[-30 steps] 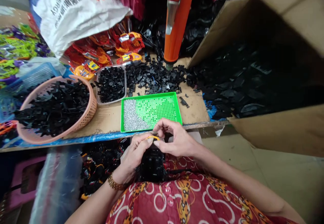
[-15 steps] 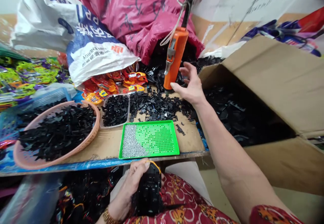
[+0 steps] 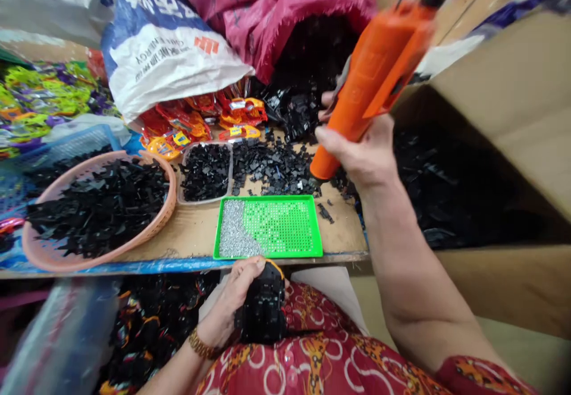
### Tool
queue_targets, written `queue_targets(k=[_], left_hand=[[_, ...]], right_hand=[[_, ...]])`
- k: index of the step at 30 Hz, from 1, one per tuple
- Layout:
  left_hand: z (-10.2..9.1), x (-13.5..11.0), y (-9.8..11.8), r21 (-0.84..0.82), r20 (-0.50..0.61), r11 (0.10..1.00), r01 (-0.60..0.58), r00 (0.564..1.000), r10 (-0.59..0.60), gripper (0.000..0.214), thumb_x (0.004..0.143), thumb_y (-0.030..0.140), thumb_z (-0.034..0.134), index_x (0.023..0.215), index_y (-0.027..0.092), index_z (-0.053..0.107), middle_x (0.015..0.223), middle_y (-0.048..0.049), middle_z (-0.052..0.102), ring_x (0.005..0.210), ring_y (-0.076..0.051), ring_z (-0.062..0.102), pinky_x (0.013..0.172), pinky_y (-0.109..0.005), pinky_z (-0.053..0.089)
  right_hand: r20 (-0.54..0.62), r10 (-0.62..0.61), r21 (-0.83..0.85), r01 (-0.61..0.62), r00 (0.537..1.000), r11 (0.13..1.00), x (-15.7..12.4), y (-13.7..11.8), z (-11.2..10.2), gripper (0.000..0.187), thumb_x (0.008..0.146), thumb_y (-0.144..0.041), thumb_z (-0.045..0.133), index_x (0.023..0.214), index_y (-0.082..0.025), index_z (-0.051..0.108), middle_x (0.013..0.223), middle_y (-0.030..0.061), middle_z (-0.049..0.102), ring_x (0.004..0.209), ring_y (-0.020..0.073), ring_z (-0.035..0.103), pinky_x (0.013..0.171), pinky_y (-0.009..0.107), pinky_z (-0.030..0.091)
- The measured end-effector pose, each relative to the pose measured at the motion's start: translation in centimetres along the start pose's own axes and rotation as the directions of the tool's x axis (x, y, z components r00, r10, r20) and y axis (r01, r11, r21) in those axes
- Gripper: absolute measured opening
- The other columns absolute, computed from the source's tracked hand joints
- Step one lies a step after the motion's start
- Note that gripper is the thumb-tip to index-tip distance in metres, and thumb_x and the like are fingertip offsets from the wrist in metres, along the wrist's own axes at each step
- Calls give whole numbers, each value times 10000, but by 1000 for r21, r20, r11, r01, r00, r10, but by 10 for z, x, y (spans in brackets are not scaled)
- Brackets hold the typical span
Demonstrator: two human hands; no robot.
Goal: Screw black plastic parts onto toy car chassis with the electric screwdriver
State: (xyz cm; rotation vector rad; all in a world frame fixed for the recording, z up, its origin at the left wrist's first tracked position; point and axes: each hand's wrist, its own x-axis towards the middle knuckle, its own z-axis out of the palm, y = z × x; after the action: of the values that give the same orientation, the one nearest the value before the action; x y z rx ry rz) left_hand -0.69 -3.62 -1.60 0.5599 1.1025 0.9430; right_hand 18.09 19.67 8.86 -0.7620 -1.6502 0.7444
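Observation:
My right hand is wrapped round an orange electric screwdriver that hangs on a cord and tilts down to the left, its tip above the table's right part. My left hand grips a black plastic toy body with a yellow part on top, held in my lap below the table edge. A green tray with a heap of small silver screws at its left lies just beyond the left hand.
A pink basket of black parts stands at left, a clear tub of black pieces and a loose black pile behind the tray. An open cardboard box fills the right. Sacks and red-yellow toy parts lie at the back.
My right hand left the toy body, reached up to the hanging screwdriver, closed round it and pulled it toward me, tilting it. The left hand kept the toy body in my lap.

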Motion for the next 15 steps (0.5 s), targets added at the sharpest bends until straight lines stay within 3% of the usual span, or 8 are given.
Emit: queue_targets(k=[3, 6, 9, 15], left_hand=[[-1, 0, 2, -86, -66, 993, 78, 994, -83, 426, 830, 594, 733, 752, 179, 673, 682, -71, 745, 648, -236, 733, 554, -299, 556], [-3, 1, 3, -140, -104, 981, 131, 984, -147, 412, 788, 579, 767, 752, 177, 687, 702, -81, 763, 665, -260, 747, 571, -322, 576], [-5, 2, 2, -168, -124, 972, 164, 975, -186, 370, 800, 543, 766, 756, 183, 693, 723, -77, 772, 674, -256, 749, 613, -337, 596], [-2, 8, 2, -173, -160, 969, 175, 966, -203, 341, 820, 501, 754, 734, 179, 681, 694, -53, 741, 514, -167, 631, 507, -285, 541]], right_hand=[[133, 114, 173, -136, 985, 975, 9, -21, 11, 377, 730, -470, 887, 980, -232, 735, 983, -5, 770, 879, 227, 772, 804, 406, 647], [114, 177, 303, -204, 978, 931, -2, -21, 21, 381, 651, -482, 947, 860, -249, 730, 827, -17, 743, 632, 156, 692, 625, 351, 641], [86, 231, 386, -246, 969, 889, -31, -11, 26, 447, 617, -462, 972, 923, -253, 721, 848, -5, 719, 618, 151, 669, 565, 325, 630], [139, 238, 455, -276, 961, 847, -69, 4, 31, 401, 735, -473, 923, 996, -274, 693, 828, -32, 683, 522, 107, 641, 499, 288, 578]])
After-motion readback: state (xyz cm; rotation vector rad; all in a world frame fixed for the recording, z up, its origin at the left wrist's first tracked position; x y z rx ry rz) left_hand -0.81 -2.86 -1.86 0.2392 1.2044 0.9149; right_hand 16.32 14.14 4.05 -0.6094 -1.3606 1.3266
